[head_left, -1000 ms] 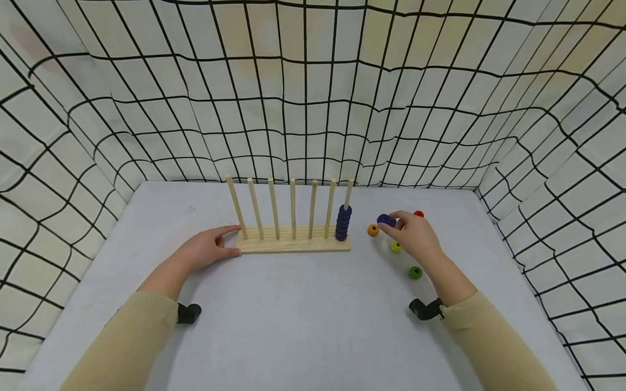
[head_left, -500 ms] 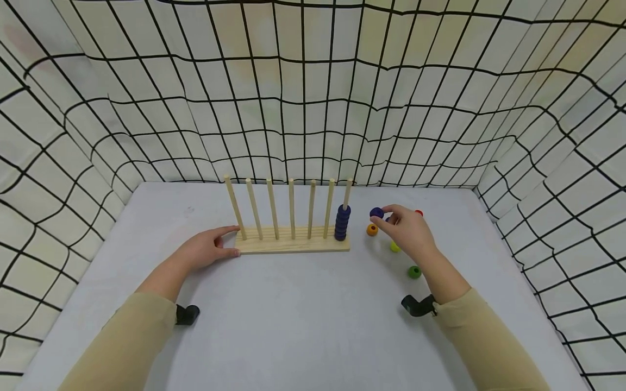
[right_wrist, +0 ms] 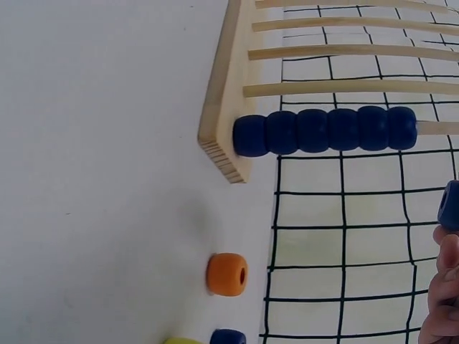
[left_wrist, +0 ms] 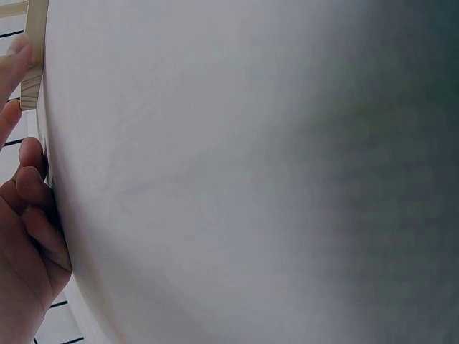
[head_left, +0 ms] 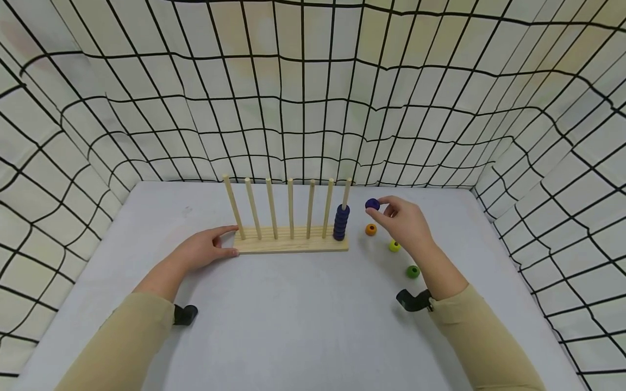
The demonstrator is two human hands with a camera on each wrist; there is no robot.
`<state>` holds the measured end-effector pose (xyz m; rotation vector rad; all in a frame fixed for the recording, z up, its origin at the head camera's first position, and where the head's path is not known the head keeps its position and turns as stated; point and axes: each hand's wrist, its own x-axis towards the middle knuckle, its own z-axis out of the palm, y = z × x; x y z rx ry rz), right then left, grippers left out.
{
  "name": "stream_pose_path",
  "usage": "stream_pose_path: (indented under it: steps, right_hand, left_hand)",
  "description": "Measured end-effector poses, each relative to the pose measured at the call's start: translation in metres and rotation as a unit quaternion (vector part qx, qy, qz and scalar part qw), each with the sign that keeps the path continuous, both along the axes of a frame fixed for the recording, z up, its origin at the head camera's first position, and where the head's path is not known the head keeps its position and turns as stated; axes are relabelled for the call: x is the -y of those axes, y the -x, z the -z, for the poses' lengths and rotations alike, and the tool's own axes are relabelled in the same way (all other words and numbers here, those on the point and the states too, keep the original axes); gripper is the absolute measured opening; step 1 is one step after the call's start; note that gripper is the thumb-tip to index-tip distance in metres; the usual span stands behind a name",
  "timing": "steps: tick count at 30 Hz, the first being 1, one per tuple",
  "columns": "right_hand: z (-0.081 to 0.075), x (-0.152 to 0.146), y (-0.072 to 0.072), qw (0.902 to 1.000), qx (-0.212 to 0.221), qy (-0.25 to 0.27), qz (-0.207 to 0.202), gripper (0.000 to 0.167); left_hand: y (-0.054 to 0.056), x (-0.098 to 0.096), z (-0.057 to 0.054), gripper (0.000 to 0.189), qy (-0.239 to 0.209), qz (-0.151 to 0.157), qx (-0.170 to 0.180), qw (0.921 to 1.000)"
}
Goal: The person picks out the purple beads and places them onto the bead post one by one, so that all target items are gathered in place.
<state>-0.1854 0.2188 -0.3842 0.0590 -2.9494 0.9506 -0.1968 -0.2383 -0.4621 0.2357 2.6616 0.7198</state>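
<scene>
A wooden peg stand with several upright pegs stands on the table. Its rightmost peg carries a stack of dark blue beads, and the bare tip of that peg sticks out above them. My left hand grips the left end of the base, thumb at the front and a finger behind. To the right of the stack, my right hand pinches another dark blue bead between thumb and finger, raised to about the height of the stack's top. In the right wrist view, that bead is partly cut off.
Loose on the table below the right hand are an orange bead, a yellow bead and a green bead. One more blue bead shows beside the orange one. Black netting rises behind the white table.
My right hand has lifted the blue bead and carried it left, closer to the filled peg. The red bead has gone out of sight behind this hand. My left hand stays on the base.
</scene>
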Motion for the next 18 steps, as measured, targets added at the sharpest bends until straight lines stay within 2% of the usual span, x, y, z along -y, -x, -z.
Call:
stream_pose_path:
  steps: [8,18]
  right_hand:
    - [-0.015,0.007,0.001,0.9999,-0.007,0.015,0.002,0.059]
    - [-0.029,0.013,0.002,0.9988,-0.039,0.029,0.0,0.059]
  left_hand:
    - [0.001,0.003,0.003,0.082,0.001,0.002,-0.001,1.0]
    - [0.002,0.003,0.005,0.082,0.0,0.004,-0.003,1.0]
